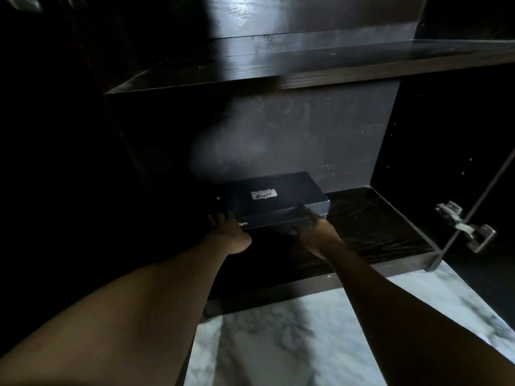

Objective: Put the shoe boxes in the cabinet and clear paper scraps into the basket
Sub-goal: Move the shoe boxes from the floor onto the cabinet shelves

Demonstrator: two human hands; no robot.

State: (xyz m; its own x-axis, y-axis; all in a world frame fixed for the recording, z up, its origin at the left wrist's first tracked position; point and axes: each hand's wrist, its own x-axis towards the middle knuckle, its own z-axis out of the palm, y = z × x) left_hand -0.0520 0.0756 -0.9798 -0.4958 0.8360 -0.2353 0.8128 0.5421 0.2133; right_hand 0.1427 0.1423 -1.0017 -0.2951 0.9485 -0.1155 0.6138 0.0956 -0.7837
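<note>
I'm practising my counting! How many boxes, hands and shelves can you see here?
Box: 1
Hands: 2 (left hand, right hand)
Shelves: 2 (lower shelf, upper shelf)
Total: 5

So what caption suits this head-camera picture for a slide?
The left hand and right hand touch a dark shoe box on the cabinet's lower shelf.

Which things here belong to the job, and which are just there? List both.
Job: dark shoe box; cabinet it sits in; left hand and right hand at the box's front.
Just there: door hinge; marble floor.
</note>
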